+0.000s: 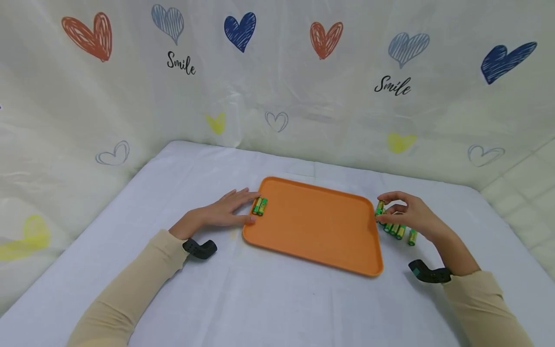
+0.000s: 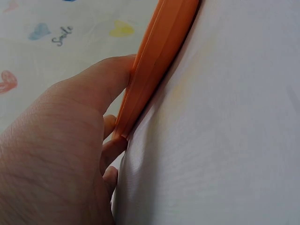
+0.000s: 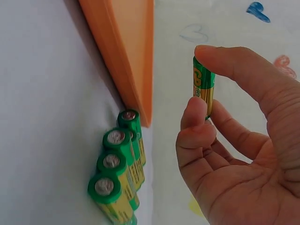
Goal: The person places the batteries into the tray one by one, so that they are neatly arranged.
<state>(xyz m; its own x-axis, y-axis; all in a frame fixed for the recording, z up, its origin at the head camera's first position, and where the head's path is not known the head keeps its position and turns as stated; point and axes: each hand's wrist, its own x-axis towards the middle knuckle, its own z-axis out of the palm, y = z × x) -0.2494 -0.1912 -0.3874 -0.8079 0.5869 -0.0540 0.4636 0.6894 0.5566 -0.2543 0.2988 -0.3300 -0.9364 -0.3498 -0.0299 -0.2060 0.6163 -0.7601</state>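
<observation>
An orange tray (image 1: 316, 226) lies on the table, with two green-and-gold batteries (image 1: 260, 206) side by side at its left end. My left hand (image 1: 225, 211) touches the tray's left rim, fingers spread; its thumb rests at the rim in the left wrist view. Over at the tray's right edge, my right hand (image 1: 412, 214) pinches a battery (image 3: 204, 84) between thumb and fingertips, raised off the table. Below that hand, several batteries (image 3: 111, 161) lie in a row beside the tray. Another battery (image 1: 412, 237) sits a little apart to the right.
White cloth covers the table (image 1: 277, 299). Behind it hangs a pale curtain (image 1: 277, 72) printed with hearts and "Smile" lettering. A black device (image 1: 200, 248) is strapped at the left wrist and a similar one (image 1: 430, 273) at the right.
</observation>
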